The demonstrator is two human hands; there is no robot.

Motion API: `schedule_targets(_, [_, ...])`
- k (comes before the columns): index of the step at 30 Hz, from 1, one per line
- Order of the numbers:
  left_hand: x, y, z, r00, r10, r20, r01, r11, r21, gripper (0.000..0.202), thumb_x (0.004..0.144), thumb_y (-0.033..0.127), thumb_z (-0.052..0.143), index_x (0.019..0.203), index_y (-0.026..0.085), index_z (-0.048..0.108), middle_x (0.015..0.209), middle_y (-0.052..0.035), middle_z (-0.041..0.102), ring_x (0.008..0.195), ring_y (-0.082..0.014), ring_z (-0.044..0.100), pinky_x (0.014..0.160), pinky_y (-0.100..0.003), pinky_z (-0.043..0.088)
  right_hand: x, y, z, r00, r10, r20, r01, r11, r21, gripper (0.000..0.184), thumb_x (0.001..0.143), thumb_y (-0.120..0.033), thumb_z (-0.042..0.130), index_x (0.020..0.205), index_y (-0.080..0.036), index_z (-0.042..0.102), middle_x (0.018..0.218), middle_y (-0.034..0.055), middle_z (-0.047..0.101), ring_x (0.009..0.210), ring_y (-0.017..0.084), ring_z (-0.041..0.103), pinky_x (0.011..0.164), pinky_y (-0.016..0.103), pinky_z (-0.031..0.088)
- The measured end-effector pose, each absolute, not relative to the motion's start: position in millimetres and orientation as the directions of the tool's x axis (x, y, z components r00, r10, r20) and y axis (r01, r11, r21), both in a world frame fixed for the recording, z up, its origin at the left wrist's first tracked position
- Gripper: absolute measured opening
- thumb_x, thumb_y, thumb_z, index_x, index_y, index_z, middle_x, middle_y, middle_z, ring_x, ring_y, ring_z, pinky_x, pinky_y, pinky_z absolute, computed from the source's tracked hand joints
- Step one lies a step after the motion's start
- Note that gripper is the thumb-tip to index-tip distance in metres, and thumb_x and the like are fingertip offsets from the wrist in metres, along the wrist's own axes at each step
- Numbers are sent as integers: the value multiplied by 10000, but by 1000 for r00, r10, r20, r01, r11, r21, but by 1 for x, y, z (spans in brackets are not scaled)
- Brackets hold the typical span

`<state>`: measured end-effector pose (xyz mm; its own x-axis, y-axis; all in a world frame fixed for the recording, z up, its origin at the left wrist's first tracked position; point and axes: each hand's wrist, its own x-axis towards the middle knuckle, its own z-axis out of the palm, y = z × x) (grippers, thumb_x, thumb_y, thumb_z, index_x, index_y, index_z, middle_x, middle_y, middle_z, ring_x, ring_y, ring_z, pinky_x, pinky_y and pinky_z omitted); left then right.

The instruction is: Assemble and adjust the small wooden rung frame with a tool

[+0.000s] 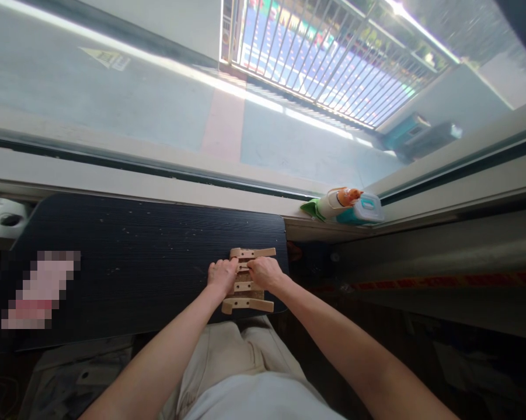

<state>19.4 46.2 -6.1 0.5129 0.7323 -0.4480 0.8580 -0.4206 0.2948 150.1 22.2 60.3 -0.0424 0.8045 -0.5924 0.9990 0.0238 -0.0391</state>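
Observation:
A brown, cork-like board (pixel 251 279) lies near the right end of the dark table, with several pale tan straps across it. The straps carry small dark holes or dots. The nearest strap (pixel 244 303) curls at its left end, and the farthest strap (pixel 254 253) sticks out to the right. My left hand (pixel 222 276) is closed at the left end of the second strap from the back. Facing it, my right hand (pixel 266 273) pinches the right part of that same strap (pixel 243 266). My fingers partly cover this strap and the board.
The black table (pixel 149 251) runs along a window sill. A blurred pink item (pixel 48 286) lies at its left. On the sill are a white bottle with an orange top (pixel 335 202) and a teal box with a clear lid (pixel 362 210). A white device (pixel 4 217) stands far left.

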Motion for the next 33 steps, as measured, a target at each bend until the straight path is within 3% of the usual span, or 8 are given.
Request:
schedule_targets(7, [19,48,-2,517,710,-479,856,-427,291,262,821,214,340,1013,189,518,905,-109,627,901,-208,561,765,-342,377,140,26,59,-134,790,-598,990,133,-46,225,769,-139,442,820,-159,661,826,99,677,775,191,624,666,263,454])
schedule_targets(14, [18,47,-3,538,702,-466,843,-442,307,277,768,224,413,1029,190,498,901,-115,617,910,-240,555,765,-372,378,136,31,65,-94,801,-591,995,93,-32,222,778,-157,442,804,-155,662,808,101,677,762,185,628,652,245,465])
schedule_targets(21, [17,49,3,539,698,-471,842,-444,306,237,776,193,391,980,183,510,883,-101,626,882,-224,566,732,-343,394,133,32,63,-254,753,-606,959,276,-60,178,745,-108,493,797,-139,661,770,90,678,755,188,623,666,261,465])
schedule_targets(29, [18,50,1,511,698,-502,859,-390,332,242,818,208,354,986,192,528,898,-114,624,904,-219,560,759,-356,383,147,29,54,-142,784,-605,987,158,-27,175,755,-166,489,771,-155,662,781,98,678,718,200,629,617,268,466])
schedule_targets(33, [17,49,-1,525,700,-484,850,-411,329,247,799,196,387,1004,184,524,893,-114,622,901,-222,563,768,-351,391,136,30,55,-222,775,-591,969,243,-45,188,757,-104,478,767,-135,663,748,104,675,712,193,625,604,264,464])
